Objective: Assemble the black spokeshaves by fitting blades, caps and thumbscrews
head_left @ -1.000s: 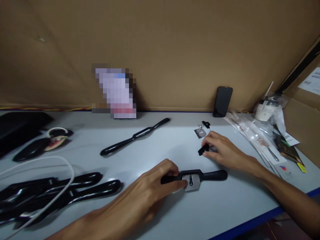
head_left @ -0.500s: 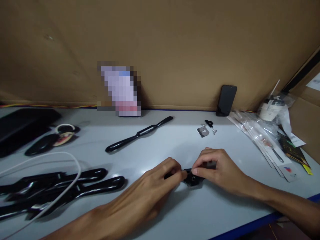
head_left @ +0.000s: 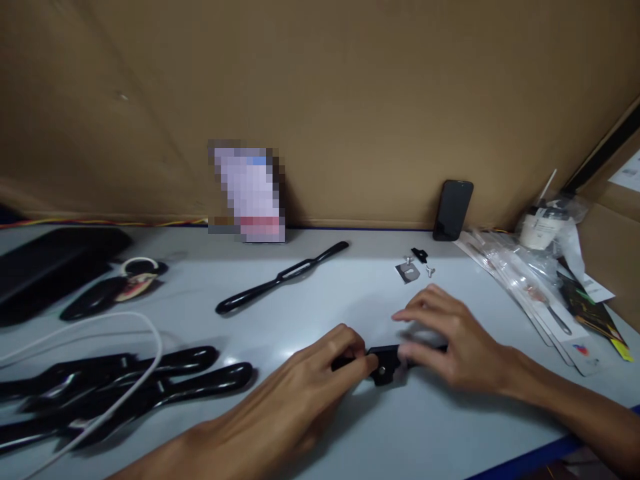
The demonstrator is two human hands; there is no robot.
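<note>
A black two-handled spokeshave (head_left: 386,363) lies on the pale table (head_left: 350,293) in front of me. My left hand (head_left: 327,373) is closed round its left handle, thumb by the middle. My right hand (head_left: 447,340) covers its right handle, fingers partly lifted and blurred by motion. Whether that hand holds anything is unclear. A black cap piece sits on the tool's middle. Behind my right hand lie a small metal blade (head_left: 407,272), a small black part (head_left: 419,255) and a screw (head_left: 430,271).
Another black spokeshave body (head_left: 283,277) lies mid-table. Several more (head_left: 125,383) are piled at the left under a white cable (head_left: 100,327). A phone (head_left: 453,209) leans on the cardboard wall. Plastic packets (head_left: 525,287) and a white bottle (head_left: 537,227) sit right.
My right hand brought a small black piece from behind onto the middle of the spokeshave, then its fingers lifted and shifted right over the handle. The left hand kept its grip.
</note>
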